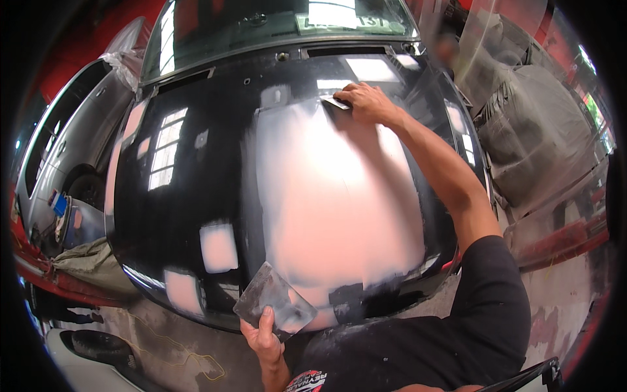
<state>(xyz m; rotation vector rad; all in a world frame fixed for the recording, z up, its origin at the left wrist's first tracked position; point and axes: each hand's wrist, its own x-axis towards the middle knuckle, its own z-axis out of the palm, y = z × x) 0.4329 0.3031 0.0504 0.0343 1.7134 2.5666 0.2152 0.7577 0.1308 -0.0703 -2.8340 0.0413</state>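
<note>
A black car hood (196,163) fills the middle of the view, with a large pale pink filler patch (339,215) on its right half and smaller patches to the left. My right hand (367,102), arm stretched far forward, grips a small flat spreader (336,102) against the patch's far edge. Low in front, my left hand (263,336) holds a square grey mixing board (277,304) with its thumb on top. Pale smears mark the board, which hangs just over the hood's near edge. The fingers beneath it are hidden.
The windshield (281,32) rises beyond the hood. At left stands a silver car (72,130); a blue item (59,204) lies near it. Covered shapes (532,124) sit at right under sheeting. A yellow cord (202,366) lies on the floor at lower left.
</note>
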